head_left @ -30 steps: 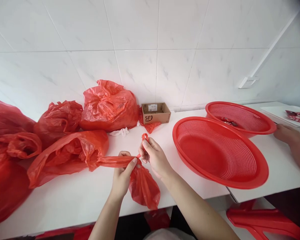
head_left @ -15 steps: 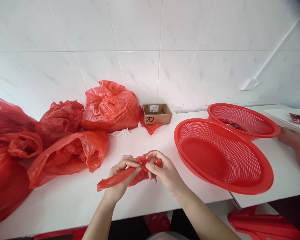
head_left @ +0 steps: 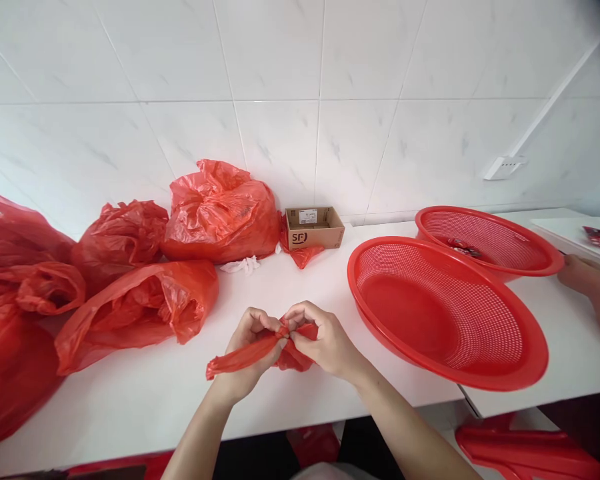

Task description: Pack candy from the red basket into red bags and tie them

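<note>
Both hands pinch a thin red plastic bag (head_left: 250,355) above the white table, fingertips almost meeting at a twisted, knot-like part of it. My left hand (head_left: 245,347) is closed on the bag, and a long strip of it lies across the palm toward the left. My right hand (head_left: 323,339) grips the same twisted spot with thumb and index finger. The bag's lower part hangs below the fingers. Whether the knot is tight I cannot tell, since the fingertips cover it.
Several red plastic bags (head_left: 220,217) crowd the left and back. A small cardboard box (head_left: 316,238) stands by the wall. To the right sit a red basket (head_left: 410,320) and a second basket (head_left: 485,223) holding small packets. Another person's hand (head_left: 580,273) touches the far basket.
My fingertips have drawn closer together at the twisted part of the bag. The left-hand strip has shifted slightly right. My right hand has closed into a tighter pinch.
</note>
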A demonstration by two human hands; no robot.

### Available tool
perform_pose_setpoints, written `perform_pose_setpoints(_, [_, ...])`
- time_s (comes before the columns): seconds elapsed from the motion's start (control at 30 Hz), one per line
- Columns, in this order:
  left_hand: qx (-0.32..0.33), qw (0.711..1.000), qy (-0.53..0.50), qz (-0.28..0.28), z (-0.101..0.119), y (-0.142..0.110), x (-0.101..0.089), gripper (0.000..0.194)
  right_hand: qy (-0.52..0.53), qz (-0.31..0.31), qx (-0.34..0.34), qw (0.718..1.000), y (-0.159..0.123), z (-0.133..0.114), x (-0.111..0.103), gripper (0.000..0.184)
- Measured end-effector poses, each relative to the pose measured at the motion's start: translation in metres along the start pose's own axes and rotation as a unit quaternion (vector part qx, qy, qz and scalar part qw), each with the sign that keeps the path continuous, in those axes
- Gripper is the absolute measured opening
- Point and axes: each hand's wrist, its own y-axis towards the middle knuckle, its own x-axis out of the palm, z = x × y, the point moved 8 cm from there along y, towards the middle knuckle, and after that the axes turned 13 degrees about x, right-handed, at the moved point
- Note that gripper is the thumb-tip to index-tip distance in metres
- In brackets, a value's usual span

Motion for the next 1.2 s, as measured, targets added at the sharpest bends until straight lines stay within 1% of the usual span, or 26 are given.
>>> perform_pose_setpoints(0.07, [0.002, 1.0, -0.007, 0.009, -0.003, 0.001, -0.002, 0.027, 0.015, 0.0, -0.001, 1.0, 0.002, 0.002, 0.001, 0.026])
perform_pose_setpoints(0.27, [0.006, 1.0, -0.014, 0.004, -0.006, 0.001, -0.005, 0.028, 0.031, 0.002, 0.0, 1.0, 0.003, 0.0, 0.005, 0.027])
perform_pose_setpoints(0.4, [-0.004, 1.0, -0.018, -0.006, -0.006, 0.001, -0.005, 0.027, 0.012, -0.013, 0.012, 1.0, 0.003, 0.0, 0.007, 0.03])
perform_pose_setpoints(0.57, [-0.029, 0.999, -0.022, -0.034, -0.008, 0.001, -0.004, 0.022, -0.008, -0.035, 0.013, 0.999, 0.003, 0.003, 0.008, 0.038])
perform_pose_setpoints(0.7, [-0.035, 0.998, -0.028, -0.038, -0.01, 0.0, -0.006, 0.022, 0.008, -0.05, 0.026, 0.998, 0.004, 0.006, 0.008, 0.044])
perform_pose_setpoints(0.8, [-0.032, 0.999, -0.027, -0.033, -0.012, -0.001, -0.006, 0.023, 0.029, -0.055, 0.036, 0.997, 0.005, 0.008, 0.008, 0.04])
perform_pose_setpoints(0.87, [-0.021, 1.0, -0.019, -0.013, -0.014, -0.001, -0.006, 0.023, 0.028, -0.05, 0.032, 0.998, 0.005, 0.007, 0.009, 0.037])
perform_pose_setpoints(0.93, [0.0, 1.0, -0.004, 0.024, -0.015, -0.001, -0.007, 0.023, 0.008, -0.027, 0.022, 0.999, 0.005, 0.006, 0.011, 0.035])
perform_pose_setpoints(1.1, [0.056, 0.987, 0.052, 0.143, -0.018, -0.006, -0.012, 0.025, -0.083, 0.079, 0.007, 0.993, 0.003, 0.006, 0.022, 0.033])
perform_pose_setpoints(1.2, [0.077, 0.973, 0.078, 0.202, -0.016, -0.012, -0.014, 0.024, -0.117, 0.115, -0.032, 0.986, -0.003, 0.001, 0.03, 0.032])
